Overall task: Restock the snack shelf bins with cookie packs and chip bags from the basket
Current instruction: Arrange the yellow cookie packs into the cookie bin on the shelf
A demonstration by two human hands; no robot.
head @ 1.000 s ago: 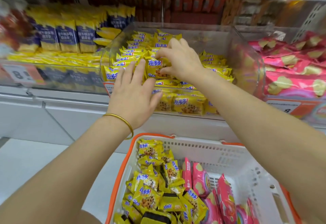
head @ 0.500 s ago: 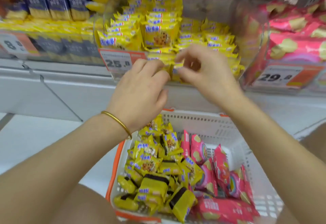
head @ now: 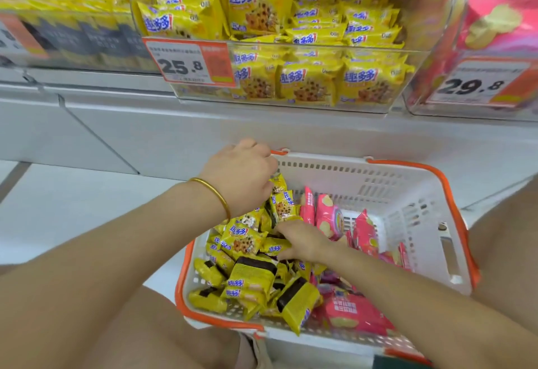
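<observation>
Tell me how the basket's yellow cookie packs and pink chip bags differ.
Colour: the yellow cookie packs show chocolate-chip cookies; the pink chip bags show pale crisps. Place: in the basket, cookie packs heap left, chip bags right. Contact: the left hand and right hand reach into the cookie packs, not the chip bags. Both are sealed snacks.

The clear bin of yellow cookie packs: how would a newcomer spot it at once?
Start at the shelf above the white, orange-rimmed basket. The clear bin sits straight above the basket, with the pink chip-bag bin to its right. It alone carries the price tag reading 25.8.
</observation>
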